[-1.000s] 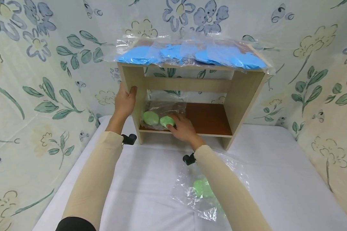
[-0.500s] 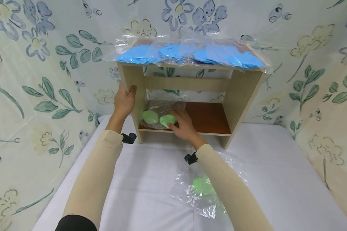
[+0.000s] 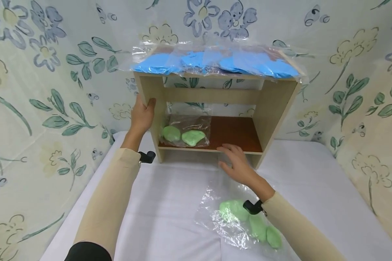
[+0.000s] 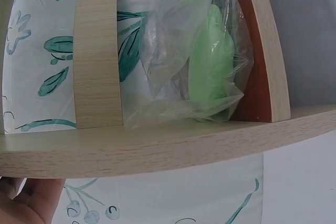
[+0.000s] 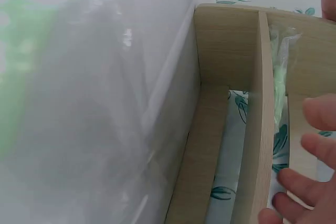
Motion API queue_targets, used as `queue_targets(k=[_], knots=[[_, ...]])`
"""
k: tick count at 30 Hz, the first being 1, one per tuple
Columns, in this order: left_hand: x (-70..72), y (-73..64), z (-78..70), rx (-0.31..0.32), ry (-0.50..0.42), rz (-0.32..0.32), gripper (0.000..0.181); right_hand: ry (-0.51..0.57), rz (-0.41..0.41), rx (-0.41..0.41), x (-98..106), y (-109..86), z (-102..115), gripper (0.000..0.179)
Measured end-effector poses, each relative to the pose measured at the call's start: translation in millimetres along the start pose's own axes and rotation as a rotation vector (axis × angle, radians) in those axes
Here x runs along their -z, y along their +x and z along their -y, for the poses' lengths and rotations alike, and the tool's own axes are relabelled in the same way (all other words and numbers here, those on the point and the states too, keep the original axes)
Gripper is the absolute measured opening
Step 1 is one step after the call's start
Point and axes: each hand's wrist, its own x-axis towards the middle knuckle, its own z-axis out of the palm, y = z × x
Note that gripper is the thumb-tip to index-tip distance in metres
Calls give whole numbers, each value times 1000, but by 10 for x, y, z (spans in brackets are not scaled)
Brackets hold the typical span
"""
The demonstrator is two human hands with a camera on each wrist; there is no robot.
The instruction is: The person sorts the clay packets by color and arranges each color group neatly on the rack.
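Observation:
A small wooden shelf unit (image 3: pixel 212 96) stands on a white cloth. My left hand (image 3: pixel 142 115) holds its left side panel (image 4: pixel 173 153), the thumb at the front edge. On the left of the brown lower board (image 3: pixel 236 132) lies a clear plastic bag (image 3: pixel 200 123) with two rounded light green pieces (image 3: pixel 193 137) inside. My right hand (image 3: pixel 236 163) hovers before the board's front edge, fingers spread and relaxed, holding nothing. Under the right forearm, a second clear bag (image 3: pixel 212 217) with several green pieces (image 3: pixel 233 210) lies on the cloth, partly hidden by the sleeve.
Several clear bags with flat blue contents (image 3: pixel 264 67) lie along the top of the shelf unit, overhanging its front edge a little. A rail (image 3: pixel 212 95) crosses the back of the unit. Floral-patterned sheets (image 3: pixel 356 119) hang behind and on both sides.
My right hand has let go of the bag on the lower board and moved right and toward me. The second bag's green pieces show more now. My left hand stays put.

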Motion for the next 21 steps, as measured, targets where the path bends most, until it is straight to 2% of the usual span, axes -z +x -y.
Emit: queue_targets(k=[2,8,10,12,14,18,21], knots=[[-2,2,6,-5,-1,-8,55,-18,6,10,66,-178,-29,50],[-8,1,14,-11,-22,-4,55,-69,-136,71,200,-577,-94,48],[-4,-3,18,-8,-24,-2,55,-91,-141,54,246,-692,-88,49],[-5,-7,24,-5,-25,1,55,-119,-91,3,300,-807,-68,51],[-9,-7,32,-4,-31,4,54,-163,-5,-76,356,-926,-33,50],[-12,-2,38,-21,-37,7,54,-258,247,-287,477,-1135,40,54],[-5,-2,28,-32,-37,2,54,-291,414,-414,543,-1259,45,60]])
